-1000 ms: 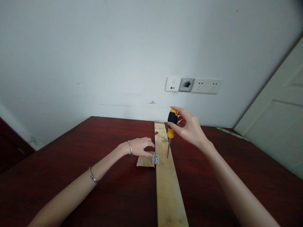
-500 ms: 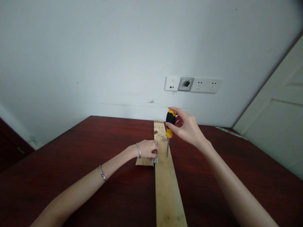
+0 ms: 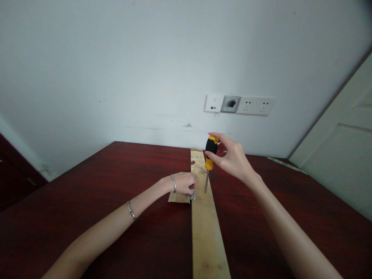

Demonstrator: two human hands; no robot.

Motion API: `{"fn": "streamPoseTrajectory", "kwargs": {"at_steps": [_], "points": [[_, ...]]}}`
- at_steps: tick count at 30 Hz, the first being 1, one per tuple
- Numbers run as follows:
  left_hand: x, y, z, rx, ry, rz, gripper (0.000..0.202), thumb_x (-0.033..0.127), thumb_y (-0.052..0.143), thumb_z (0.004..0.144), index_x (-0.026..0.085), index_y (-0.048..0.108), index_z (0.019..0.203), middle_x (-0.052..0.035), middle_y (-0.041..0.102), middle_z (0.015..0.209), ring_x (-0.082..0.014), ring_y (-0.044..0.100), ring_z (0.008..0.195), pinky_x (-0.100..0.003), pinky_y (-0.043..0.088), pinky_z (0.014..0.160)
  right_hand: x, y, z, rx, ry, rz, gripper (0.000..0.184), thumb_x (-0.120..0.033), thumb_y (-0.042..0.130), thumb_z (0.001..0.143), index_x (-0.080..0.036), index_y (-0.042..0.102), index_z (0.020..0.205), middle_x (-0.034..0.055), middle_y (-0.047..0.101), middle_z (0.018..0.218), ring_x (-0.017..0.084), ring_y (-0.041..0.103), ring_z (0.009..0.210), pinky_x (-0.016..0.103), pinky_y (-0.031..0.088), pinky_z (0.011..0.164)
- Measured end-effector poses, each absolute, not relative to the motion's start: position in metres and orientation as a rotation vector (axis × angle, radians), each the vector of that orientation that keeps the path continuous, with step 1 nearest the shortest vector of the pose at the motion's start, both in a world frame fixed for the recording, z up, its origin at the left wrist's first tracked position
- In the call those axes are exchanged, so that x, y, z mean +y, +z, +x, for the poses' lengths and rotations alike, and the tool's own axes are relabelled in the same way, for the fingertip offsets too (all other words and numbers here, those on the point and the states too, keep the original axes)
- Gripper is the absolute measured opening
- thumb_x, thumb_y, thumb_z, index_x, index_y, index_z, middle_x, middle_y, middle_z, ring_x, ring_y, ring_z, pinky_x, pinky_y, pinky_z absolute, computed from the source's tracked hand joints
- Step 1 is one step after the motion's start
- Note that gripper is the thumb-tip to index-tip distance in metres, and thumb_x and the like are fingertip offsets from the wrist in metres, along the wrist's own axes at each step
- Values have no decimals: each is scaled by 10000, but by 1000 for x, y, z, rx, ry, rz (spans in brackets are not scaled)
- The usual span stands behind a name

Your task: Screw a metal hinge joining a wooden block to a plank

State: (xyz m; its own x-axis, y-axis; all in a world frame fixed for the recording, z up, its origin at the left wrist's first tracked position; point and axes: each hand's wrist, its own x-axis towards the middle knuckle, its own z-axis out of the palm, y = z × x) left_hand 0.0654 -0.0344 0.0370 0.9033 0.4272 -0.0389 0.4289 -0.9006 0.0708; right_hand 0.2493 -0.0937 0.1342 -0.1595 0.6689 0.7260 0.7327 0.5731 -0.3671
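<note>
My right hand (image 3: 232, 159) grips a screwdriver (image 3: 211, 148) by its yellow-and-black handle, between thumb and fingers. The shaft points down, its tip over the long wooden plank (image 3: 205, 228). My left hand (image 3: 185, 182) is closed at the plank's left edge, fingers curled down over a small metal plate (image 3: 192, 197) that looks like a hinge. Whatever the fingertips pinch is too small and hidden to name. Under the left wrist lies a short flat tan piece (image 3: 178, 197), butting against the plank's left side.
The plank lies lengthwise on a dark red tabletop (image 3: 139, 166) that reaches the white wall. Sockets (image 3: 255, 105) and a switch plate are set in the wall. At the far right edge lies a thin strip (image 3: 286, 165) near a white panelled door (image 3: 345, 155).
The whole view has shifted slightly, with everything a little further right. Both hands keep nearly the same pose, and the screwdriver stays upright over the plank.
</note>
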Motion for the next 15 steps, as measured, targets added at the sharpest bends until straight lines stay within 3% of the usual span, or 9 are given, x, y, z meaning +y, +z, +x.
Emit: {"fn": "streamPoseTrajectory", "kwargs": {"at_steps": [15], "points": [[-31, 36, 64, 682, 18, 2909, 122, 201, 660, 705, 150, 639, 813, -27, 650, 850, -147, 578, 745, -203, 423, 599, -92, 130, 250, -1881, -98, -1145, 489, -237, 636, 728, -173, 555, 1205, 76, 664, 974, 146, 587, 627, 316, 523, 626]]}}
